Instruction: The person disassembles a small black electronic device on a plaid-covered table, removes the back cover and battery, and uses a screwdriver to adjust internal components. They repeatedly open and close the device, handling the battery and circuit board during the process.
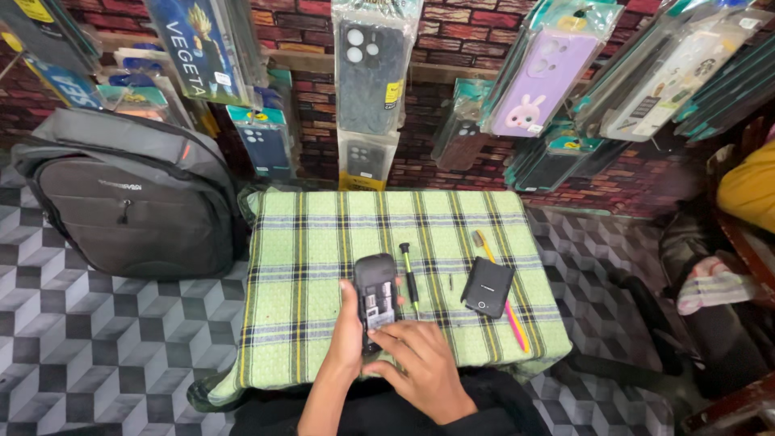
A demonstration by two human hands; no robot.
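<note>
Partly hidden phone (374, 291) — left hand (347, 343) grips, right hand (424, 363) covers.

Phone (376, 295) lies on the surface (307, 242), near its front edge, between both hands. Screwdriver (410, 276) just right of it. Back cover (488, 287) farther right, lying over a toothbrush (510, 315). Backpack (133, 198) on the floor, left of the surface.
</note>
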